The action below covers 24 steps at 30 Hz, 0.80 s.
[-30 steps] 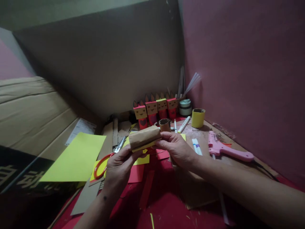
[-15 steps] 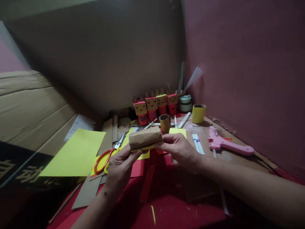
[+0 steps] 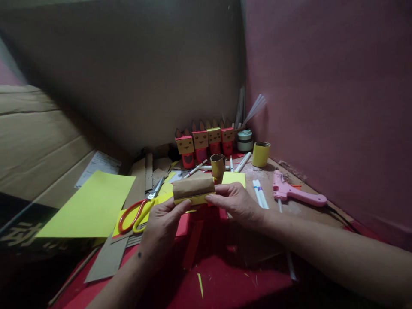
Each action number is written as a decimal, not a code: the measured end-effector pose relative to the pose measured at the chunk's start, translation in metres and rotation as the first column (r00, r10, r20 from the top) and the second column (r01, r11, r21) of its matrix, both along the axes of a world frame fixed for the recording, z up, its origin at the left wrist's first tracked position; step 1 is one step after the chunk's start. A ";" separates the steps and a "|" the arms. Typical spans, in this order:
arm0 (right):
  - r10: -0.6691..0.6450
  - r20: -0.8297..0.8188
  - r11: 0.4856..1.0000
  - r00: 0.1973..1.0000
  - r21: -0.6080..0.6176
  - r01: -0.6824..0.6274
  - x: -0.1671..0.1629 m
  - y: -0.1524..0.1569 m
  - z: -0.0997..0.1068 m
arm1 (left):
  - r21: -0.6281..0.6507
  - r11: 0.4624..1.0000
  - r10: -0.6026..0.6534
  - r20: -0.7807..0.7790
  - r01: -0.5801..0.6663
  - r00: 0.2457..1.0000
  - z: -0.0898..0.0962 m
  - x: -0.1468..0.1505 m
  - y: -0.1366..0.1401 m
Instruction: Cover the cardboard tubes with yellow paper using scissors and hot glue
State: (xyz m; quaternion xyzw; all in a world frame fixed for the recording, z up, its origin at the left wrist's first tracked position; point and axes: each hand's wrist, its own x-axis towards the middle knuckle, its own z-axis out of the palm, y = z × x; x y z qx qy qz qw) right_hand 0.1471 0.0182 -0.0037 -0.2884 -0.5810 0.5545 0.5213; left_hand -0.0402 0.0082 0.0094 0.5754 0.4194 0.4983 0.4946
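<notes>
Card (image 3: pixel 193 188) has tilted, pinched by left hand (image 3: pixel 163 223) at eight o'clock and right hand (image 3: pixel 240 204) at four, seemingly mid-fold, calling for even pressure

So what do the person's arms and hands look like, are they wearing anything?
The left hand and right hand are bare, without gloves. No sleeve, watch or bracelet shows on the left forearm or right forearm. One small, round, dark spot marks the left one near the wrist.
</notes>
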 end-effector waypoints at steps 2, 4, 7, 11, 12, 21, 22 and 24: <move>0.027 -0.024 1.000 0.999 0.009 -0.027 -0.002 -0.001 -0.001 | -0.041 0.998 -0.041 0.032 0.043 0.999 0.001 -0.001 0.001; 0.066 -0.053 0.998 0.996 0.023 -0.064 -0.003 -0.003 -0.001 | -0.112 0.985 -0.118 0.118 0.132 0.986 0.002 -0.001 0.003; 0.067 -0.031 0.997 0.997 0.040 -0.066 -0.002 -0.003 -0.002 | -0.204 0.953 -0.183 0.201 0.224 0.962 0.001 0.001 0.004; 0.055 -0.064 0.998 0.996 -0.025 -0.057 -0.001 0.000 -0.003 | -0.148 0.976 -0.151 0.081 0.161 0.985 -0.003 0.002 0.005; 0.077 -0.119 0.995 0.990 -0.053 -0.084 -0.001 0.001 -0.003 | -0.088 0.988 -0.126 0.024 0.127 0.992 -0.004 0.001 0.005; 0.108 -0.373 0.967 0.922 -0.177 -0.185 -0.008 0.000 -0.004 | 0.010 0.998 -0.065 -0.055 0.066 0.996 -0.005 -0.002 0.001; 0.109 -0.341 0.972 0.934 -0.162 -0.172 -0.007 -0.002 -0.004 | -0.030 0.996 -0.080 -0.026 0.079 0.996 -0.004 -0.002 0.001; 0.128 -0.255 0.980 0.958 -0.116 -0.162 -0.005 -0.004 -0.002 | -0.101 0.988 -0.112 0.056 0.117 0.992 -0.001 0.000 0.000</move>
